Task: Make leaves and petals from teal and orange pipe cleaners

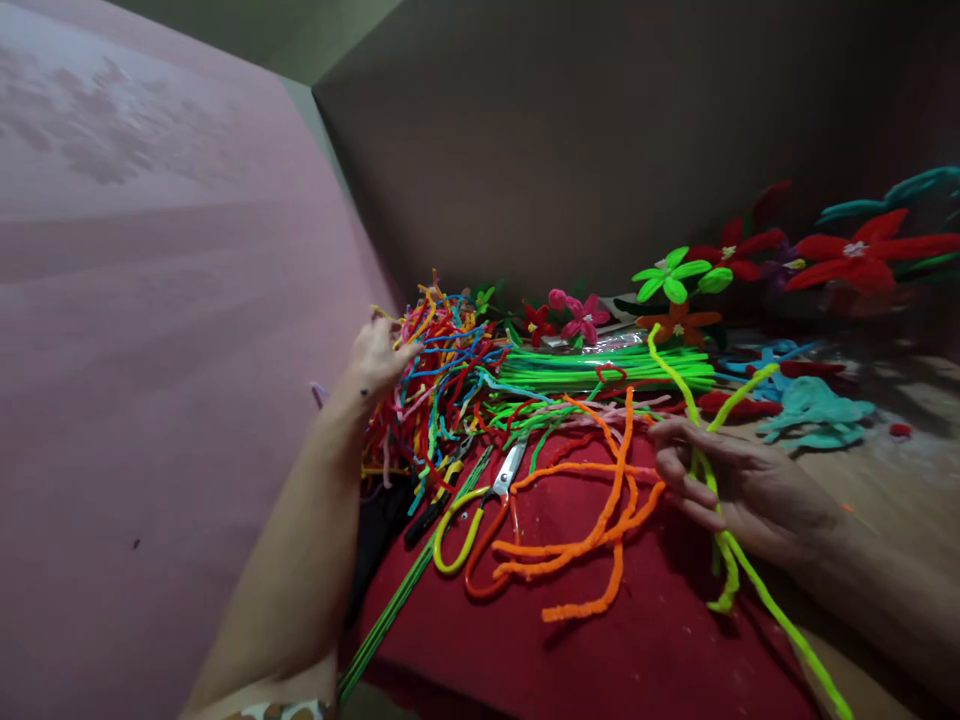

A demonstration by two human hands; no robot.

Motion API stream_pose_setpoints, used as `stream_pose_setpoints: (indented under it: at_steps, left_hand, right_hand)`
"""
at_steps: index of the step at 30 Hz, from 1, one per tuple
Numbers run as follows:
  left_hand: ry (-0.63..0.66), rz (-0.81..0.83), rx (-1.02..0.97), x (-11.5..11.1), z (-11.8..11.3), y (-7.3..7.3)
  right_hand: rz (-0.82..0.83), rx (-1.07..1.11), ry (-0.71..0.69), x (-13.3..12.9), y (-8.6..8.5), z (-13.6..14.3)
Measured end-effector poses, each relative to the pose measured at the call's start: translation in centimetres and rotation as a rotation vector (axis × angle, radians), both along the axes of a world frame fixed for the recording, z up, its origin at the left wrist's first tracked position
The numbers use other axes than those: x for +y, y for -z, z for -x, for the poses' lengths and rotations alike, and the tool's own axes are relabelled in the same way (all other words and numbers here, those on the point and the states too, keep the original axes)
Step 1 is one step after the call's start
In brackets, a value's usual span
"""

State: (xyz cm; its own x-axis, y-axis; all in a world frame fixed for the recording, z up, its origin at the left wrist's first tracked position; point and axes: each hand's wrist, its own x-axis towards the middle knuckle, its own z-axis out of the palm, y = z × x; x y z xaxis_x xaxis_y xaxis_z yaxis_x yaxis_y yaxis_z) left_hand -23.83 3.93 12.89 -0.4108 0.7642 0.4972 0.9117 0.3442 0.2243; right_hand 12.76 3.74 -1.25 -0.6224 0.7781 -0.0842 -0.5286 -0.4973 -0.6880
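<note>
My right hand [739, 485] is closed around several neon yellow pipe cleaners [776, 605]; their ends stick up above the fingers and trail down past the wrist. My left hand [379, 355] reaches to the left edge of a tangled heap of multicoloured pipe cleaners [442, 380]. Its thumb stands apart from the fingers, whose tips are partly hidden by the heap. Loose orange pipe cleaners [600, 540] lie between the hands on a red surface [585, 660]. Beside them rest scissors [499, 490] with one yellow and one red handle loop.
Finished fuzzy flowers, among them a green one [673, 273] and a red one [855, 250], line the back right. A bundle of green pipe cleaners [600, 370] lies before them. Thin green stems [405, 590] cross the left edge. A pink wall [150, 400] rises at left.
</note>
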Motion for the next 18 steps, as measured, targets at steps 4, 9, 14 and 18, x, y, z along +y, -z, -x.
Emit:
stream_pose_setpoints:
  at_steps: [4, 9, 14, 18]
  left_hand:
    - [-0.147, 0.221, 0.287, -2.8, -1.5, 3.9]
    - [-0.183, 0.306, 0.268, -3.7, -0.1, 7.3]
    - [-0.15, 0.265, 0.147, -2.4, 3.1, 6.8]
    - [-0.125, 0.184, 0.115, -0.7, 4.2, 5.6]
  right_hand:
    - [-0.021, 0.006, 0.02, 0.0, 0.0, -0.1]
    - [-0.037, 0.008, 0.026, 0.0, -0.1, 0.0]
    - [-0.022, 0.005, 0.026, 0.1, 0.1, 0.0]
    - [-0.036, 0.003, 0.03, 0.0, 0.0, 0.0]
